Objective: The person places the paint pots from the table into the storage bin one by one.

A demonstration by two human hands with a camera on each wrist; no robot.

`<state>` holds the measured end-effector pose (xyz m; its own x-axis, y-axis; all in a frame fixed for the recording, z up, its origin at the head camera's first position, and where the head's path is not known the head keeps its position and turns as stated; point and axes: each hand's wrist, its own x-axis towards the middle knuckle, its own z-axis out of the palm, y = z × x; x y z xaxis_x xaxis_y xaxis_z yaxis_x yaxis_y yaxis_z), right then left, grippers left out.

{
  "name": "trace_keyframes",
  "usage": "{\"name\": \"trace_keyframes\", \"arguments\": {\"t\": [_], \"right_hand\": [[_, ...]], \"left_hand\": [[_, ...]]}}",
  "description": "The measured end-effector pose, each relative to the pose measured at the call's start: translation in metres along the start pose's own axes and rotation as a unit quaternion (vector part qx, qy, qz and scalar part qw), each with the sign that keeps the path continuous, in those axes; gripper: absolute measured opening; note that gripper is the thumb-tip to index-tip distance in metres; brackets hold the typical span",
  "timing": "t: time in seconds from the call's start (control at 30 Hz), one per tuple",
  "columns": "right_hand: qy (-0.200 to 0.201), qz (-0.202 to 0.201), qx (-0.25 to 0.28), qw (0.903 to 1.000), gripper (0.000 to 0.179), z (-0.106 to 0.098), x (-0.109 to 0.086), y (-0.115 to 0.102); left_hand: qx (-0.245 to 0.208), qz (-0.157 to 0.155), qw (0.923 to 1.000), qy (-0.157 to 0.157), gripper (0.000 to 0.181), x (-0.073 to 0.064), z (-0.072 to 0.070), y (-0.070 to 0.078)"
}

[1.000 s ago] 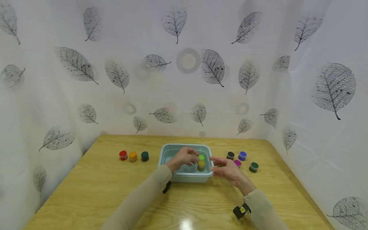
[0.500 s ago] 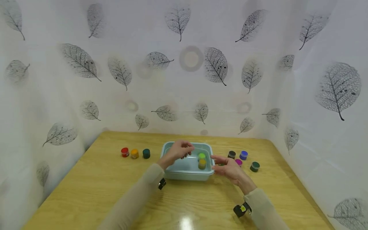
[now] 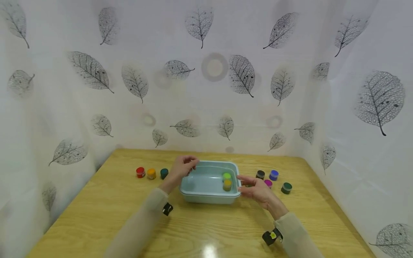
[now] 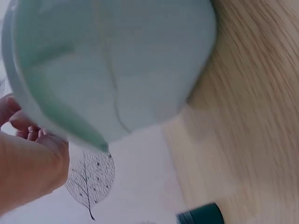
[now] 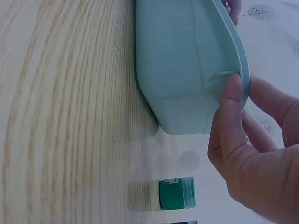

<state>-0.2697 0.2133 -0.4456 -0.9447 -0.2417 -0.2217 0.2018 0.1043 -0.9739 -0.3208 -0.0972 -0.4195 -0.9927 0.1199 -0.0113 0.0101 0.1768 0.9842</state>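
Observation:
A pale blue-green plastic basin (image 3: pixel 206 199) stands mid-table. Inside, near its right wall, are a light green paint jar (image 3: pixel 227 176) and a yellow paint jar (image 3: pixel 227 185). My right hand (image 3: pixel 258 191) pinches the basin's right rim, with thumb and fingers on either side of it in the right wrist view. My left hand (image 3: pixel 180 168) is over the basin's back left corner, fingers loosely bent, and nothing shows in them. In the left wrist view the basin's rim hides part of those fingers (image 4: pixel 32 133).
Left of the basin stand red (image 3: pixel 140 172), orange (image 3: pixel 151 174) and dark teal (image 3: pixel 164 173) jars. To the right are black (image 3: pixel 260 174), blue (image 3: pixel 273 175), magenta (image 3: pixel 268 184) and dark green (image 3: pixel 286 188) jars. A green jar (image 5: pixel 176 193) stands near the basin's right end.
My left hand has moved left, from over the basin's middle to its back left corner. My right hand stays at the right rim, and the jars have not moved.

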Motion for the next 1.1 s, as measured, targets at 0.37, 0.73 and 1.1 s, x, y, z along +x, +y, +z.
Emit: {"name": "trace_keyframes", "arguments": {"t": [0.37,0.73,1.1], "right_hand": [[-0.001,0.001,0.003,1.0000,0.057,0.001,0.001,0.001],[-0.007,-0.006,0.003,1.0000,0.058,0.000,0.002,0.004],[-0.007,-0.011,-0.001,0.9999,0.059,-0.001,0.001,0.004]], "left_hand": [[0.011,0.001,0.9999,-0.002,0.032,0.003,-0.034,-0.022],[0.046,0.004,0.9989,0.007,0.032,0.003,-0.074,-0.038],[0.144,0.039,0.9888,0.009,0.027,0.003,-0.104,-0.048]]}}
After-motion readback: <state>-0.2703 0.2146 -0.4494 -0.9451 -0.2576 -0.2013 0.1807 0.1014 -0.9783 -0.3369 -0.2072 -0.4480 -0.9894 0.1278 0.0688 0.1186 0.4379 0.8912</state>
